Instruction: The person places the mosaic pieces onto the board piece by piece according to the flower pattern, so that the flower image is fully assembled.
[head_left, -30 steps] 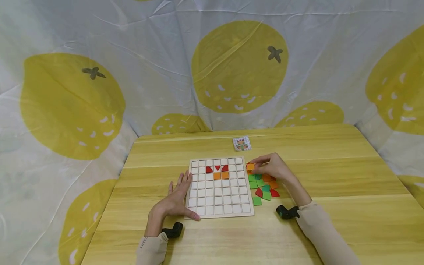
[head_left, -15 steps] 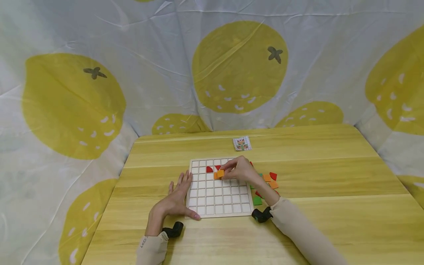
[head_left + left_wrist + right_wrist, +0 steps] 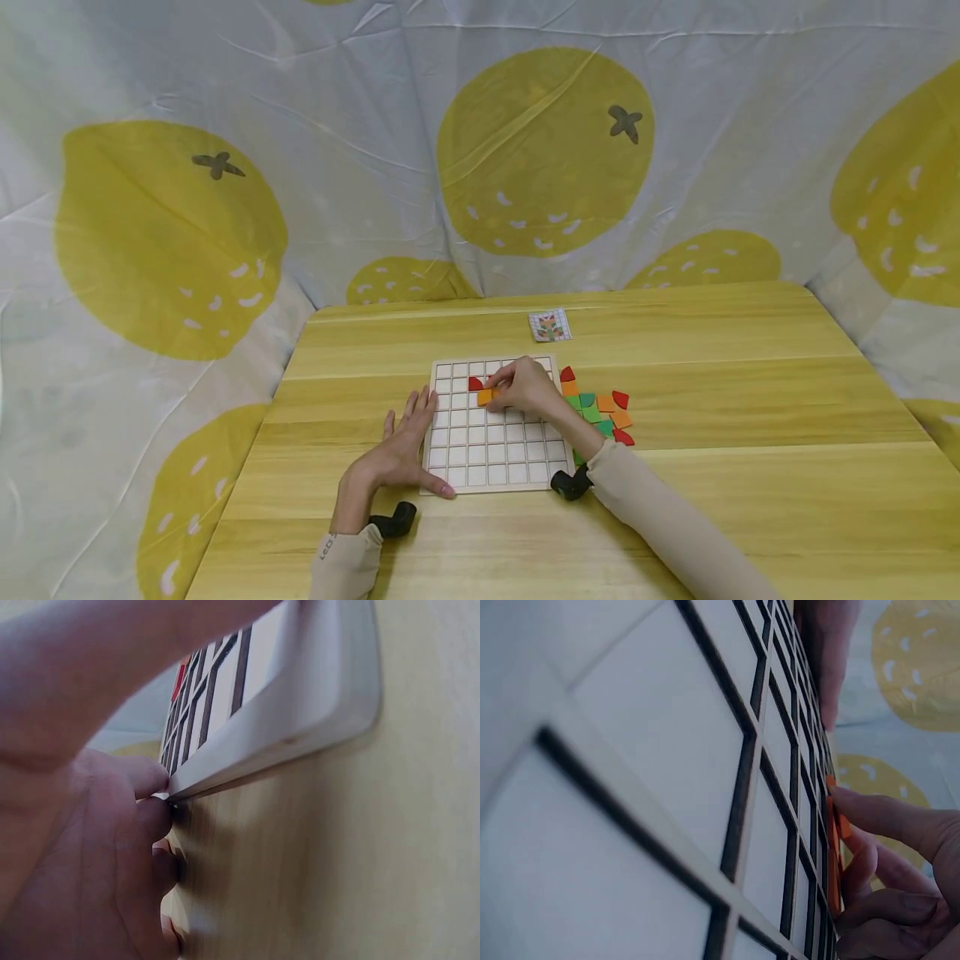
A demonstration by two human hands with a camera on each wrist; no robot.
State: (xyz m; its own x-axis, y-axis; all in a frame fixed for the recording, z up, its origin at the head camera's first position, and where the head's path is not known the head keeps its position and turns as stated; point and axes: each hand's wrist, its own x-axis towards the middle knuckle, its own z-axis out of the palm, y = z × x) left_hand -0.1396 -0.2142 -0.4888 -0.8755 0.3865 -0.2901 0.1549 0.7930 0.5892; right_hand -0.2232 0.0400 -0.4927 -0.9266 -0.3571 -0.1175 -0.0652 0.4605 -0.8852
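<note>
My left hand point(image 3: 401, 454) lies along the left side of a wooden grid board point(image 3: 497, 454). Its fingers are spread at the left edge, and the thumb rests on the near left corner. Over the board's upper part, my right hand point(image 3: 525, 388) pinches an orange square tile point(image 3: 844, 826) between thumb and fingers. The tile sits very close to the board's surface; whether it touches is unclear. A red quarter-round tile point(image 3: 476, 384) lies in a cell just beyond. The right hand covers most of the other laid tiles.
Right of the board lies a loose pile of red, orange and green tiles point(image 3: 604, 403), partly behind the right forearm. A small printed pattern card point(image 3: 550, 325) lies beyond the board. Lemon-print cloth point(image 3: 360, 167) hangs behind the wooden table point(image 3: 720, 375).
My right hand has carried an orange square tile from the pile leftward over the board, then slightly further left in the last half second. My left hand has stayed in place.
</note>
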